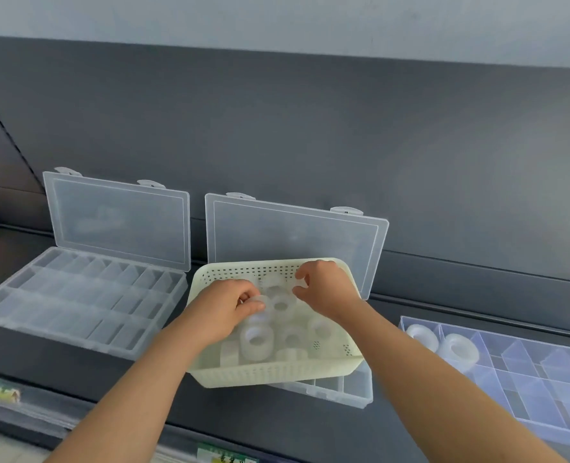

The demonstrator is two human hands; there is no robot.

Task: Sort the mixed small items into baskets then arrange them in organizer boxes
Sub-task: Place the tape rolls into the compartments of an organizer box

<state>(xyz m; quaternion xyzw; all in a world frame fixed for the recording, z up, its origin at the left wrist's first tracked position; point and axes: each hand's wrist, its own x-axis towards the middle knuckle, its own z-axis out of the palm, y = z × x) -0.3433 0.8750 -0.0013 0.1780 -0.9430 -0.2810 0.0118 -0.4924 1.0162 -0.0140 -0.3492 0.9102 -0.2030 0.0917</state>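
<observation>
we find the cream basket (276,372) resting on the middle organizer box (343,390), loaded with clear tape rolls (256,340), some flat, some on edge. the left hand (230,309) pinches the top roll (260,300) near the basket's centre. the right hand (327,289) is curled just beside it; whether it holds anything we cannot tell. the right organizer box (544,396), already holding two rolls (459,349), lies nearer the right hand.
</observation>
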